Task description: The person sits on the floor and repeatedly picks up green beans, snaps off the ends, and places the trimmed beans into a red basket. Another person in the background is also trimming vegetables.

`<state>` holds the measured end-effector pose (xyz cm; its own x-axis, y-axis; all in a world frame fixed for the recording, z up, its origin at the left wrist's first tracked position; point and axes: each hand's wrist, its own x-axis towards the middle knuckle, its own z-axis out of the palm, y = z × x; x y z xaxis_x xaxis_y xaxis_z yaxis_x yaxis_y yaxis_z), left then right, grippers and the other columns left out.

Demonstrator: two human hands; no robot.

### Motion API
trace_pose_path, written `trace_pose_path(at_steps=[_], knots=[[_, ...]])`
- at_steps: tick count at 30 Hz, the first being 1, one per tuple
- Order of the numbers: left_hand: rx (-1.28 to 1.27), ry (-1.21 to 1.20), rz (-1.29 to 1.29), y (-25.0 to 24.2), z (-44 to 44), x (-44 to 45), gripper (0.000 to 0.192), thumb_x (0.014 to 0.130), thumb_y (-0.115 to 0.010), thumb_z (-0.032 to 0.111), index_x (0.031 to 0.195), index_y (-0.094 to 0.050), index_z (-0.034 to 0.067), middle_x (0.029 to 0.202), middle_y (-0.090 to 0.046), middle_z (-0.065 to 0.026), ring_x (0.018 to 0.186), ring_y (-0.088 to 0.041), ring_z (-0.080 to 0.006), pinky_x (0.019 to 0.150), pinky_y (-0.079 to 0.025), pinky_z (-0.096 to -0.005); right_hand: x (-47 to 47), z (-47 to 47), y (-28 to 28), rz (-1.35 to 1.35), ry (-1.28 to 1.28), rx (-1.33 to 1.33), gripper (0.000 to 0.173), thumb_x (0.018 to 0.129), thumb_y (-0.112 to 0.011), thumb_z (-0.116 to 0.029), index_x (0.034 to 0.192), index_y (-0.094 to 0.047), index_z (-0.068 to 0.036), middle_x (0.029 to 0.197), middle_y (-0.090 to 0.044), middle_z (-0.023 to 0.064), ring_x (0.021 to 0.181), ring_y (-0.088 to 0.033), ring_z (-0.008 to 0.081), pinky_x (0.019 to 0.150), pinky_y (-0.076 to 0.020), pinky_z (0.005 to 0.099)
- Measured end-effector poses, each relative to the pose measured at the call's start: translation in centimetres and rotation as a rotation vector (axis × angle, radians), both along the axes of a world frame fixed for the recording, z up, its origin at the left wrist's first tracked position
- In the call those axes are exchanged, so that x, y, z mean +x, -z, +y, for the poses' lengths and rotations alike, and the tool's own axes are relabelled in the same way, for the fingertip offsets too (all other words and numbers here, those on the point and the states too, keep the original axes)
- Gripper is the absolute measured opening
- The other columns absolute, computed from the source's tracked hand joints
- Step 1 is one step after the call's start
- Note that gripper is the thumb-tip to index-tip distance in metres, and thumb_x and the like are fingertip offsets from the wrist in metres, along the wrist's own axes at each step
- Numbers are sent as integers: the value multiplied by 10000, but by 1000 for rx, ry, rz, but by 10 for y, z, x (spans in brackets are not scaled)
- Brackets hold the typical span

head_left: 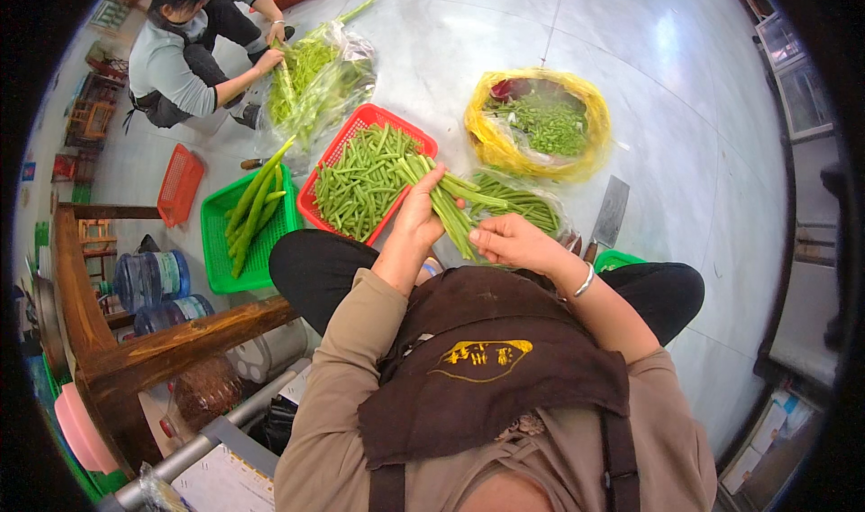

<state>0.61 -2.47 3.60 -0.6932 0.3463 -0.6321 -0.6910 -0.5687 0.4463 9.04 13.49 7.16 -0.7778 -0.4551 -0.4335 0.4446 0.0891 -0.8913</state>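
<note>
My left hand grips a bunch of green beans, held above the right edge of a red plastic basket full of short green bean pieces. Beside the lower end of the bunch is my right hand, its thumb and forefinger pinched together; whether a bean lies between them cannot be told. A clear bag of whole green beans lies on the floor beyond that hand. Left of the red basket, long green gourds or peppers rest in a green plastic basket.
A cleaver lies on the floor at right, near a yellow plastic bag of chopped greens. At upper left a co-worker handles leafy stalks over clear plastic. A wooden frame and water bottles stand at left.
</note>
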Motion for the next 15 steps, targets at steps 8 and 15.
trace_pose_path(at_steps=[8, 15], knots=[[79, -13, -71, 4, -5, 2, 174, 834, -611, 233, 854, -549, 72, 695, -557, -45, 557, -506, -149, 456, -421, -249, 13, -3, -20, 526, 252, -47, 188, 914, -487, -160, 830, -578, -20, 683, -544, -2, 566, -436, 54, 522, -358, 196], [46, -75, -52, -4, -1, 0, 161, 832, -611, 231, 863, -550, 85, 711, -557, -36, 573, -509, -150, 455, -421, -253, 9, 4, -15, 48, 108, -58, 168, 897, -524, -200, 894, -572, -40, 645, -532, -20, 523, -421, 27, 466, -335, 175]])
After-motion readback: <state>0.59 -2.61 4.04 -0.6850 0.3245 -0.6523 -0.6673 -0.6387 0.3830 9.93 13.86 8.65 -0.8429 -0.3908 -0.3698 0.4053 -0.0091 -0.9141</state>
